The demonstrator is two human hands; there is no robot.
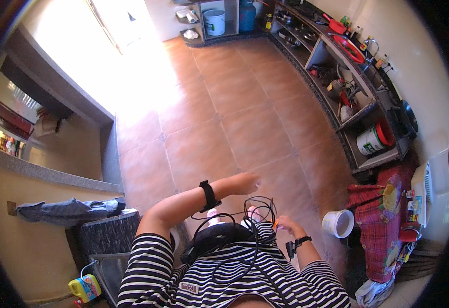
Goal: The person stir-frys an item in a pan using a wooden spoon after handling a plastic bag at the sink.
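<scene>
My left hand [245, 183] reaches across above the tiled floor, its fingers bent down and partly hidden; I see nothing held in it. A black strap band [208, 195] circles that wrist. My right hand [289, 224] is low at my right side, fingertips against a small orange object [275, 223]; whether they grip it is unclear. Another black band [302, 241] with a small black device is on the right wrist. Between the hands, looped black cables [261, 204] hang over a black waist bag [205, 242] at my striped shirt.
A white bucket [338, 224] stands right of my right hand, beside a table draped in red plaid cloth [378, 231]. A long counter with open shelves [321, 73] curves along the right wall. At lower left are a dark stone ledge [111, 233] and a yellow jug [85, 288].
</scene>
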